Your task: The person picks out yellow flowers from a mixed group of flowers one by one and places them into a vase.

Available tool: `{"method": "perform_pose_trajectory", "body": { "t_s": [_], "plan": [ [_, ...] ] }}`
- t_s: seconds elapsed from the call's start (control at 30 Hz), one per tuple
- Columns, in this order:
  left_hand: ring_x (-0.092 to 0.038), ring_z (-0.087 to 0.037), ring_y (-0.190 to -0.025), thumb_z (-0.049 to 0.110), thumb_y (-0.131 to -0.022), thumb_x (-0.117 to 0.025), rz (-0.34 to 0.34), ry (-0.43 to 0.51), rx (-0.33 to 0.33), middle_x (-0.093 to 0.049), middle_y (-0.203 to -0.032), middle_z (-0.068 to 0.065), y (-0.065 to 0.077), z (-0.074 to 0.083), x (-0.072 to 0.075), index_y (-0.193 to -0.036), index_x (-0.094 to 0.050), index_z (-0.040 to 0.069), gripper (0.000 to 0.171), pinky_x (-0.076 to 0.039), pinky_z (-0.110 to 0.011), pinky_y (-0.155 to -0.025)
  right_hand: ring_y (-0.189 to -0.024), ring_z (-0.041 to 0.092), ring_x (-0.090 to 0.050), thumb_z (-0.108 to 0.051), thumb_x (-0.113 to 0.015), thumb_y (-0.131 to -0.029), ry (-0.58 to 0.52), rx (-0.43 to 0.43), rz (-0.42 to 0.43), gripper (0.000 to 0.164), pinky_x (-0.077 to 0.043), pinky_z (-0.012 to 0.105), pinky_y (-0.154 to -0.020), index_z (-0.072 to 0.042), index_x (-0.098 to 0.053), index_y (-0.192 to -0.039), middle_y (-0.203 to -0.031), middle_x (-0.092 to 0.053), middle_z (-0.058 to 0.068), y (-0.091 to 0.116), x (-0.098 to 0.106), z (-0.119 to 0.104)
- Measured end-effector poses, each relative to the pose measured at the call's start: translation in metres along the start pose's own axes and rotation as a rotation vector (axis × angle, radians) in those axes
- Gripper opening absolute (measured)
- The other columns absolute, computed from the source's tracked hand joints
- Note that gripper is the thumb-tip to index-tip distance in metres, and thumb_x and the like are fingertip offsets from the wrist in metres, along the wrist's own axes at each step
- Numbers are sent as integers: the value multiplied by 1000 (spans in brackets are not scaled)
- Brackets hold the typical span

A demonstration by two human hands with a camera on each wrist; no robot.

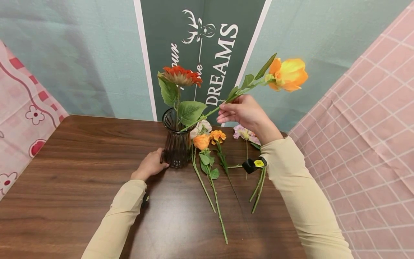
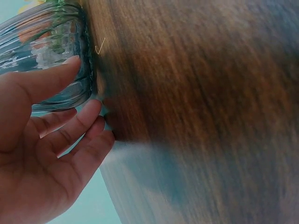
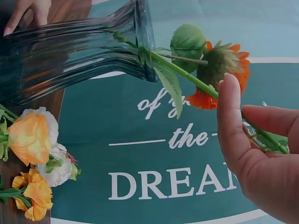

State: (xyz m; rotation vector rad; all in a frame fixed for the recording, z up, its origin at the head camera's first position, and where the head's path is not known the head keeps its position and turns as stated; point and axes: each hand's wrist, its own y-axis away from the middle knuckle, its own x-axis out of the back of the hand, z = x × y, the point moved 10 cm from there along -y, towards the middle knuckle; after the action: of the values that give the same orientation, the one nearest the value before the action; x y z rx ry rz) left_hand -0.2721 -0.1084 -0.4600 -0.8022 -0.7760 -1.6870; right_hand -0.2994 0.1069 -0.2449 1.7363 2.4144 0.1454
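A dark, ribbed glass vase [image 1: 177, 149] stands upright towards the back of the table, and a red-orange flower [image 1: 182, 76] with broad green leaves rises from it. Around the vase's lower side, my left hand [image 1: 151, 165] holds it, thumb in front and fingers at the far side; the left wrist view shows this hand [image 2: 56, 135] close at the base. My right hand [image 1: 244, 113] pinches the green stem of a large yellow-orange flower [image 1: 288, 75], raised to the right. In the right wrist view, that stem [image 3: 187, 77] slants into the vase's mouth, its lower end inside the glass.
Right of the vase lie an orange flower [image 1: 201, 141], a ruffled orange flower [image 1: 218, 136], a whitish flower [image 1: 203, 127] and a pale purple flower [image 1: 242, 132]. Further cut stems [image 1: 258, 190] lie near the right sleeve. A printed cloth [image 1: 203, 43] hangs behind the wooden table [image 1: 81, 162].
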Motion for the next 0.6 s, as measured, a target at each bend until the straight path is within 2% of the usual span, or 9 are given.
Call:
{"method": "perform_pose_trajectory", "body": {
  "t_s": [0.3, 0.5, 0.6],
  "plan": [
    [-53, -25, -74, 17, -82, -67, 7, 1, -11, -54, -77, -10, 0, 1, 0, -131, -37, -8, 62, -43, -41, -66, -54, 24, -60, 8, -51, -88, 10, 17, -39, 10, -52, 34, -59, 16, -50, -94, -68, -57, 18, -2, -9, 5],
    [-53, -27, -76, 17, -83, -66, -2, 2, 1, -54, -77, -9, 1, 1, 1, -132, -36, -7, 63, -42, -42, -67, -58, 26, -63, 11, -52, -87, -30, 12, -53, 6, -52, 38, -64, 15, -56, -88, -71, -60, 21, -4, -12, 11],
    [-53, -27, -76, 17, -83, -66, -9, 4, 3, -54, -77, -9, 1, 1, 1, -133, -35, -7, 63, -42, -42, -68, -61, 26, -64, 11, -50, -88, -37, 6, -58, 6, -52, 38, -68, 15, -54, -89, -73, -62, 22, -5, -14, 13]
  ]
}}
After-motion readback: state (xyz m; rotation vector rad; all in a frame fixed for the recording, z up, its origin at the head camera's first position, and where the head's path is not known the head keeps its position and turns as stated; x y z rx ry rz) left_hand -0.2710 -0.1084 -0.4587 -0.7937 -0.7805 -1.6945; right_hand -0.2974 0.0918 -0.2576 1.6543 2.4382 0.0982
